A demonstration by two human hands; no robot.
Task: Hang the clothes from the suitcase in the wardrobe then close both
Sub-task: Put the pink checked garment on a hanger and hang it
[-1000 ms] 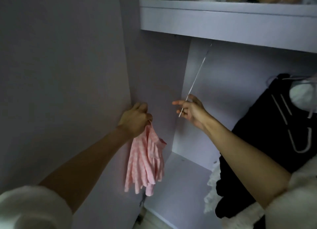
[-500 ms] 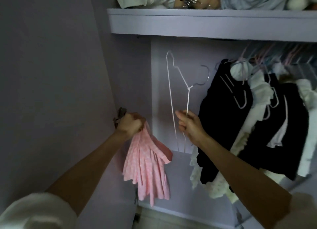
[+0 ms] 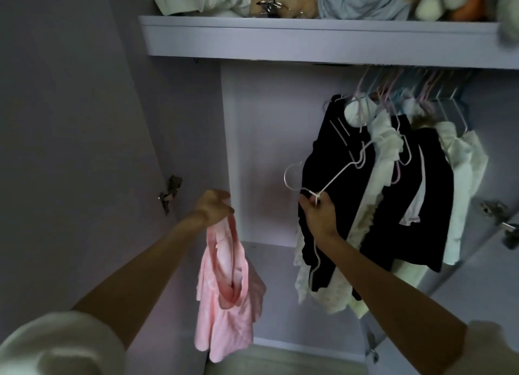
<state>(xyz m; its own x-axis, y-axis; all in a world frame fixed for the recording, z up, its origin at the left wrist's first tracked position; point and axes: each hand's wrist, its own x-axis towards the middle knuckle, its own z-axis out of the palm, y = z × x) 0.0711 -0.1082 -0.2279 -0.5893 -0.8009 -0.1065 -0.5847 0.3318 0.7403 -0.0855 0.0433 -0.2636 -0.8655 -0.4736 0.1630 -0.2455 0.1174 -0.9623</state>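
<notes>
Holding a pink garment pinched in the left hand near the wardrobe left wall, white wire hanger gripped by the right hand; hook likely to snag the hung black clothes close behind.

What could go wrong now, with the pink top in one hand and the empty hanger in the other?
The pink top dangles by one edge from the left hand, so it might slip and drop. The white hanger in the right hand sits right against the hung black garment, so its hook could snag that fabric.
</notes>
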